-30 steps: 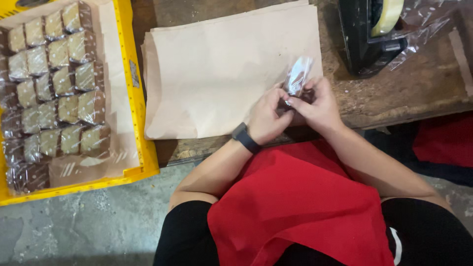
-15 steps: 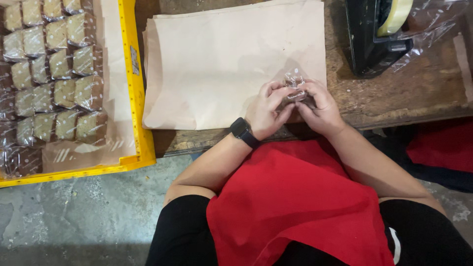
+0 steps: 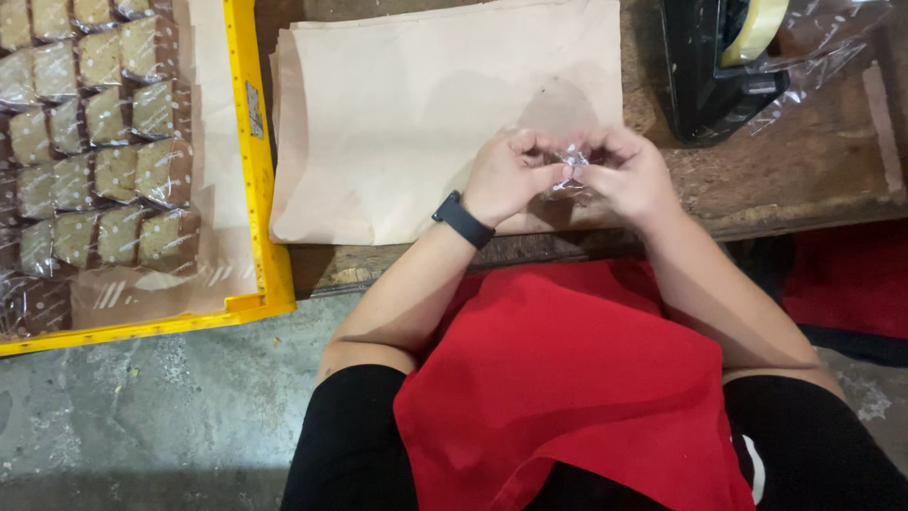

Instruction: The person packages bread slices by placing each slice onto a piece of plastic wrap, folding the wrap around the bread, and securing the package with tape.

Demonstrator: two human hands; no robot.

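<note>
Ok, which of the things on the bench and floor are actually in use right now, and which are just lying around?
In use:
- left hand and right hand, both pinching the clear wrapper
- stack of brown paper sheets under the hands

Lying about:
- yellow crate with rows of wrapped squares
- black tape dispenser
- loose clear film

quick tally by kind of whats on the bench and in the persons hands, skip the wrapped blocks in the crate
clear wrapper, pinched between left hand and right hand: 1
stack of brown paper sheets: 1
black tape dispenser: 1
yellow crate: 1
black wristband: 1
total: 5
</note>
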